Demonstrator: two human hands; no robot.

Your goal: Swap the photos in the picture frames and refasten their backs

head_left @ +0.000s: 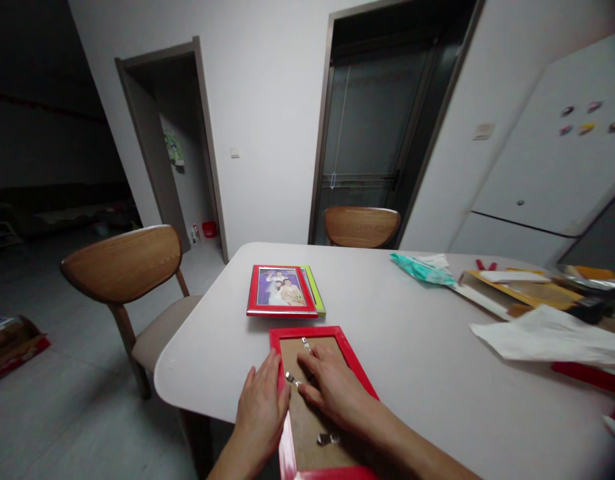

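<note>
A red picture frame (287, 437) lies face down at the table's near edge, its brown backing board (307, 427) showing. My left hand (261, 407) rests flat along the frame's left side, fingers stretched out and touching the red edge. My right hand (335, 387) is over the board, its bent index finger and thumb apart. The thumb touches or nearly touches a small metal clip (291, 379); the fingertips are close to an upper clip (306, 344). Nearer me is another metal piece (328, 439). The right hand hides part of the board.
Beyond the frame, a red-framed photo (282, 291) lies over a green frame (313, 291) on the white table (372, 287). To the right are a teal packet (421, 268), a yellow envelope (527, 288) and white paper (550, 333). Wooden chairs (127, 263) stand left and behind.
</note>
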